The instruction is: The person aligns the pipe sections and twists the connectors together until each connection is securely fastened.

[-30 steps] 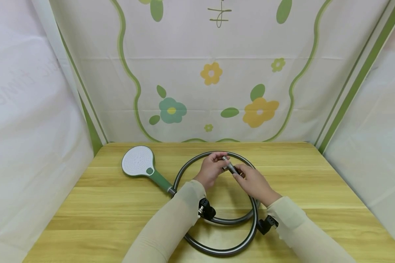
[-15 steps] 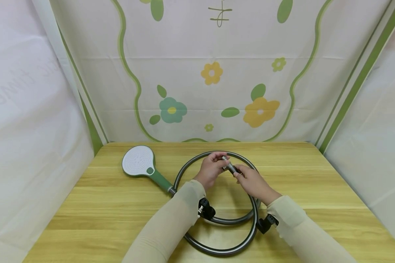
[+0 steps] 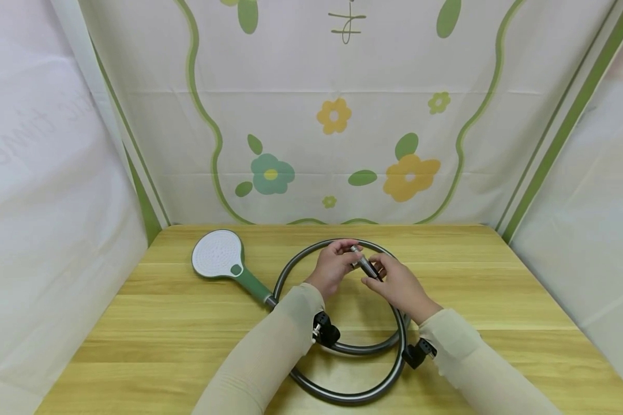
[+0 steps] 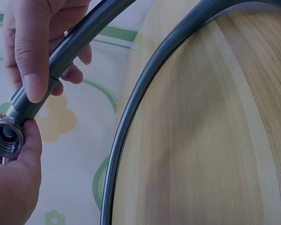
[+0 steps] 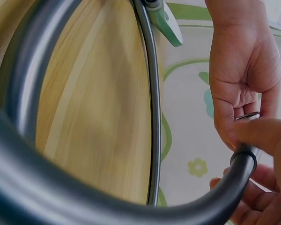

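Observation:
A dark grey shower hose (image 3: 354,397) lies in loops on the wooden table, one end raised between both hands. My left hand (image 3: 332,268) pinches the silver threaded nut (image 4: 10,122) at that end, thumb and fingers on either side. Close by on the right, my right hand (image 3: 402,285) has its fingers around the sleeve (image 4: 27,104) behind the nut. One right finger lies along the sleeve in the left wrist view; the others pass behind the hose. A green shower head (image 3: 251,285) with a white spray face rests at the left, joined to the hose's other end.
The light wooden table (image 3: 498,288) bears the hose and shower head. Behind it hangs a white cloth (image 3: 301,138) printed with flowers and green lines; more cloth closes off both sides. Black wrist cameras sit under both forearms, over the hose loops.
My right thumb and fingers have spread a little further apart around the hose end, showing more of it. My left hand, the hose loops and the shower head stay put.

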### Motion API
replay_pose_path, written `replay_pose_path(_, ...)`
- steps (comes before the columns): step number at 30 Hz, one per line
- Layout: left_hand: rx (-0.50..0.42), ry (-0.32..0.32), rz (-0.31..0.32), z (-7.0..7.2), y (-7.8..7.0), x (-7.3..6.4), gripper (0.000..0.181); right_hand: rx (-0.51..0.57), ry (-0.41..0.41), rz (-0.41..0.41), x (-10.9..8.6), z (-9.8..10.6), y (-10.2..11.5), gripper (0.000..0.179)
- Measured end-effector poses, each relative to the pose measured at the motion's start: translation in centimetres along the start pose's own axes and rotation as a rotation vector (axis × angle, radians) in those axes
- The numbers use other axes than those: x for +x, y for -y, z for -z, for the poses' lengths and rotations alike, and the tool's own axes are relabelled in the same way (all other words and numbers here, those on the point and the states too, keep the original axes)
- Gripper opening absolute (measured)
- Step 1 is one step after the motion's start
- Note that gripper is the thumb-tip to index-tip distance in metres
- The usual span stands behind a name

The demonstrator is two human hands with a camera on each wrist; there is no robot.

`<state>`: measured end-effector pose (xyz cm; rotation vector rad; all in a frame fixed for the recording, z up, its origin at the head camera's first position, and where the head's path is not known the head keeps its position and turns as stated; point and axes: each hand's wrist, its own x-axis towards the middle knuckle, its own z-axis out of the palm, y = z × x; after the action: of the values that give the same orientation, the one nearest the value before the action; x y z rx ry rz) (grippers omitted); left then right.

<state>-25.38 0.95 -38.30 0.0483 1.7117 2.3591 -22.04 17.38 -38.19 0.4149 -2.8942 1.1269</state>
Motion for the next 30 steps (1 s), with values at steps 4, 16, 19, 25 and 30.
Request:
replay_pose_path(4,-0.002,0.004,-0.006,-0.03,-0.01,-0.04,0.029,-0.016,-0.014,0.006,-0.01,-0.02,0.15,0.034)
replay_pose_path(16,-0.015,0.013,-0.006,0.15,0.38,0.33,0.03,-0.008,0.003,0.035,0.02,-0.14,0.4,0.029)
replay_pose_path(19,-0.017,0.016,-0.01,0.19,0.46,0.32,0.031,-0.004,0.007,0.049,0.06,-0.23,0.27,0.028)
replay_pose_path(25,-0.017,0.01,-0.007,0.23,0.51,0.28,0.031,0.018,0.024,0.045,0.13,-0.36,0.15,0.027)
replay_pose_path(30,-0.001,0.015,-0.006,0.33,0.54,0.27,0.031,0.046,0.046,0.034,0.15,-0.35,0.07,0.025)
